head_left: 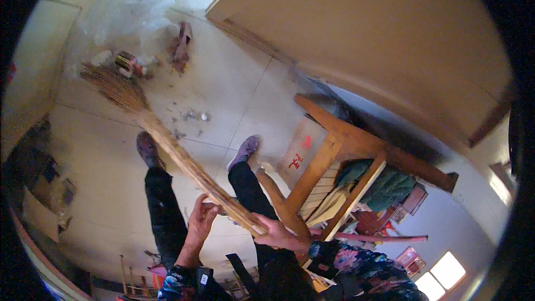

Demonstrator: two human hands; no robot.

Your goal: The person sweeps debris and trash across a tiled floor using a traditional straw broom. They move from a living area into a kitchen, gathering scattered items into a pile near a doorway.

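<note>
A long straw broom (184, 159) runs diagonally across the view, its bristles spread on the tiled floor at the upper left. Near the end of its handle, my right hand (278, 234) is closed round the stalks. My left hand (203, 216) is beside the handle with its fingers curled; whether it grips the broom cannot be told. Against the bristles lies a heap of litter with a small printed packet (128, 63), and clear plastic film (154, 12) lies behind it. A crumpled brownish scrap (182, 46) lies to the right. Small bits of dirt (194, 115) are scattered nearer my feet.
A wooden chair or stand (334, 146) holding a green cloth (386, 184) is at the right, by a cardboard box (301, 146) with red writing. A large brown panel (368, 29) fills the upper right. Dark clutter and a cardboard piece (39, 215) line the left.
</note>
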